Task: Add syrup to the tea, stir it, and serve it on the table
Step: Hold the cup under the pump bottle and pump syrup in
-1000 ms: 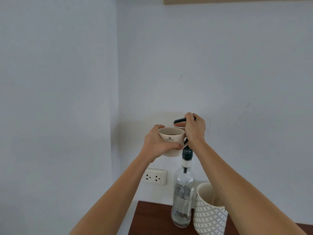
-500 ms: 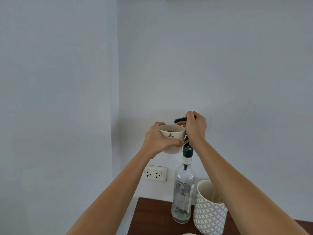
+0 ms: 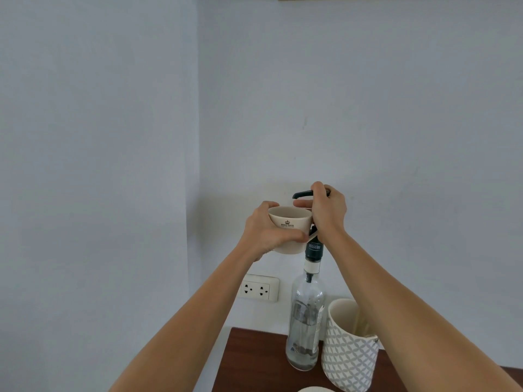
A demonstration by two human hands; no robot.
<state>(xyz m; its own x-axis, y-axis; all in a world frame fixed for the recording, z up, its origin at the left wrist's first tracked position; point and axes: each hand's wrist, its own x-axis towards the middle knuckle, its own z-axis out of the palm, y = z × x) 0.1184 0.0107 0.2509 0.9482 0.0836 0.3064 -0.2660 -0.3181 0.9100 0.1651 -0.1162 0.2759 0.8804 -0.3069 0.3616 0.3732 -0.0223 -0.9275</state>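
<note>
We hold the cup (image 3: 288, 229) up in the air with our left hand (image 3: 267, 232), its fingers (image 3: 294, 236) wrapped round the near side, just left of the bottle's neck. The cup is cream with a small dark crest, and it sits under the black spout of the pump (image 3: 302, 194). What is inside the cup we cannot see. Our right hand (image 3: 328, 213) is clenched over the pump head, thumb reaching toward the cup's rim. Below it the bottle (image 3: 305, 321) of clear glass stands upright on the dark wooden bench (image 3: 254, 360), with a little liquid at the bottom. Just right of the bottle stands a patterned jar (image 3: 349, 360), white and grey. On the wall behind, left of the bottle, is a socket (image 3: 259, 288).
</note>
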